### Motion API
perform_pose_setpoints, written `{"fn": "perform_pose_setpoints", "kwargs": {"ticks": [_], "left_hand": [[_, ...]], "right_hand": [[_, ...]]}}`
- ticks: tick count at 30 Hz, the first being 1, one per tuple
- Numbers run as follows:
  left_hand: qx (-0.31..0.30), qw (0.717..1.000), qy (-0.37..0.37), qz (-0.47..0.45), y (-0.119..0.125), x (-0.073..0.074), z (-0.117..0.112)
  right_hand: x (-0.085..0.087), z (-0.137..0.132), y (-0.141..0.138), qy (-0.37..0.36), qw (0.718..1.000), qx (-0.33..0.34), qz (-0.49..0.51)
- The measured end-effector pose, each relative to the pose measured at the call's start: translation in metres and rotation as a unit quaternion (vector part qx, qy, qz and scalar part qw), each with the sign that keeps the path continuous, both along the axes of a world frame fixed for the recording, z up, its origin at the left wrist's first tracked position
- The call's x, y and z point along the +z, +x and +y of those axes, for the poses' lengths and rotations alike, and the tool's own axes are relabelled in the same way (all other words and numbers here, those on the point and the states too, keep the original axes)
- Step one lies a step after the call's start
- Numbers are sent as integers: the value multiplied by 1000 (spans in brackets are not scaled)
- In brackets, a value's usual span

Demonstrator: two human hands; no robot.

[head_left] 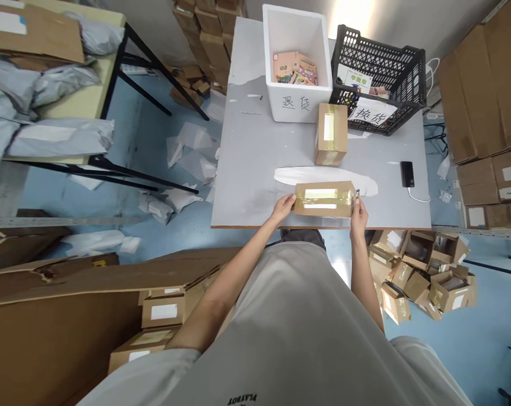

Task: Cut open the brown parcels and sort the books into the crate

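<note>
Near the centre of the frame, slightly right, a brown rectangular cardboard box [323, 199] sealed with clear tape lay at the near edge of a grey, flat-topped table [255, 152]. The left hand [283, 207] gripped its left end; the right hand [359, 217] gripped its right end, with something too small to identify at the fingertips. Above it, at upper centre-right, a second brown taped cardboard box [332, 135] stood before a white rectangular tub [295, 104] and a black latticed plastic crate [401, 76].

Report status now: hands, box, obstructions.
Left hand gripping near box, left end. Right hand at right end, grip unclear. Upright box beyond, not blocking.
</note>
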State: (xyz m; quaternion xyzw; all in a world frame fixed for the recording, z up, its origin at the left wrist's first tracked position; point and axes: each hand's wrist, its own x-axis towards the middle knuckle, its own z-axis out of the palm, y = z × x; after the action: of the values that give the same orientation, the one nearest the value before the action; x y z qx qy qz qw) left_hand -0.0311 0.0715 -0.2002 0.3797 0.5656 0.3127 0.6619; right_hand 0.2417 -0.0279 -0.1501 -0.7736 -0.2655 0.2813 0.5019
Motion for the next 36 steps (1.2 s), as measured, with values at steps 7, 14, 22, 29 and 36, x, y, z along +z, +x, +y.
{"fn": "perform_pose_setpoints", "kwargs": {"ticks": [7, 14, 22, 29, 36], "left_hand": [[-6, 1000, 12, -3, 6, 13, -1], [69, 992, 70, 84, -63, 24, 5], [167, 977, 35, 127, -124, 27, -9], [110, 984, 75, 122, -115, 53, -25], [-3, 984, 153, 89, -67, 104, -43]], "right_hand": [[5, -13, -14, -15, 999, 29, 32], [-14, -1, -70, -6, 993, 91, 71], [-32, 20, -125, -20, 976, 198, 93], [-41, 26, -100, -36, 981, 184, 56], [-25, 0, -72, -55, 995, 75, -39]]}}
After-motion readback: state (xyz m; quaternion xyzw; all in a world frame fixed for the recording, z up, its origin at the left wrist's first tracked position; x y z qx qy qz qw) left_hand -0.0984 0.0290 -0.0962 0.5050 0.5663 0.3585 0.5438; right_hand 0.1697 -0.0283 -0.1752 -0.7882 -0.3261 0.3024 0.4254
